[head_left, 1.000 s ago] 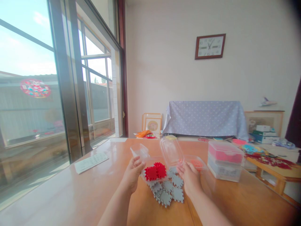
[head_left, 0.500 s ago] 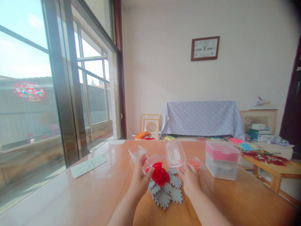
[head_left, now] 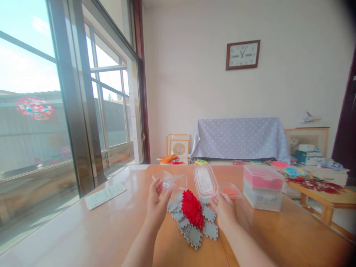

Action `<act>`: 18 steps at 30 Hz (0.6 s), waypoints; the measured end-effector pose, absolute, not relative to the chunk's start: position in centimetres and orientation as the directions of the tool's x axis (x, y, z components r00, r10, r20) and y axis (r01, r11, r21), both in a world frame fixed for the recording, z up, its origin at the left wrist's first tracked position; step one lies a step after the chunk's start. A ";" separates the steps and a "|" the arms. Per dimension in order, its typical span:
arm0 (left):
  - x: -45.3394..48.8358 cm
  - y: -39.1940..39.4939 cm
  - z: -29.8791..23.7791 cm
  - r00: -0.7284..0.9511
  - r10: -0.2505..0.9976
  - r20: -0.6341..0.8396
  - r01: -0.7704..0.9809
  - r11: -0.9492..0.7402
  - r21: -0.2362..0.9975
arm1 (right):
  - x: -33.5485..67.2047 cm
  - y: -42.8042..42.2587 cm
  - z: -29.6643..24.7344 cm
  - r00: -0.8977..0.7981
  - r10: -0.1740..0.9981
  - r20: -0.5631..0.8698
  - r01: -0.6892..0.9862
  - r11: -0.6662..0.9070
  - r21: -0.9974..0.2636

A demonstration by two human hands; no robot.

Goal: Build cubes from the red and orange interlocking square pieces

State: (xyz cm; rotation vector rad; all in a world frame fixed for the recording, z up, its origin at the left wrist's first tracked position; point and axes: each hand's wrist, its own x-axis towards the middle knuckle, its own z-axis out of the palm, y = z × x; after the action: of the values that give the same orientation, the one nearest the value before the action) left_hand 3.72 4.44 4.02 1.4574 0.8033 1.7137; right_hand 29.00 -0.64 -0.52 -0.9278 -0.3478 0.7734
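Note:
My left hand (head_left: 155, 203) holds a clear plastic box (head_left: 171, 181) tipped over above the wooden table (head_left: 111, 230). Just right of it, a heap of red toothed tiles (head_left: 191, 208) lies on top of several grey toothed tiles (head_left: 194, 234). My right hand (head_left: 224, 212) sits right of the heap, its fingers closed on the lower edge of a clear lid (head_left: 205, 180) that stands upright. A clear box with orange pieces (head_left: 230, 191) lies just behind that hand.
Two stacked lidded boxes (head_left: 263, 187), pink pieces above and grey below, stand at the right. A printed sheet (head_left: 105, 193) lies to the left near the window (head_left: 41, 111). A low cluttered table (head_left: 325, 194) and a cloth-covered sofa (head_left: 241, 137) are beyond.
My left hand tipped the clear box further, and the red tiles spilled out of it onto the grey tiles. The right hand stayed put with the lid.

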 end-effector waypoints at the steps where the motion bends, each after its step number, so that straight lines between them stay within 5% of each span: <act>1: 3.6 4.5 4.2 -0.101 0.859 0.502 -0.177 -0.512 0.840 | 29.0 -0.7 -0.5 0.681 0.730 -0.053 -0.445 0.356 -0.822; 10: 1.7 4.7 4.8 -0.220 0.933 0.284 -0.393 -0.351 0.850 | 28.7 -0.8 -0.5 0.655 0.754 -0.058 -0.441 0.318 -0.839; 18: 1.1 5.9 4.3 -0.258 0.965 0.052 -0.639 -0.211 0.740 | 28.7 -1.0 -0.7 0.631 0.774 -0.050 -0.433 0.297 -0.851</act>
State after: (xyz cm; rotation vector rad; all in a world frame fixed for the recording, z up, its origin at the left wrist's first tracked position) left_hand 1.07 5.87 4.31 0.6294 0.7266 1.7323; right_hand 28.71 -0.96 -0.71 -0.9721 -0.4092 0.8321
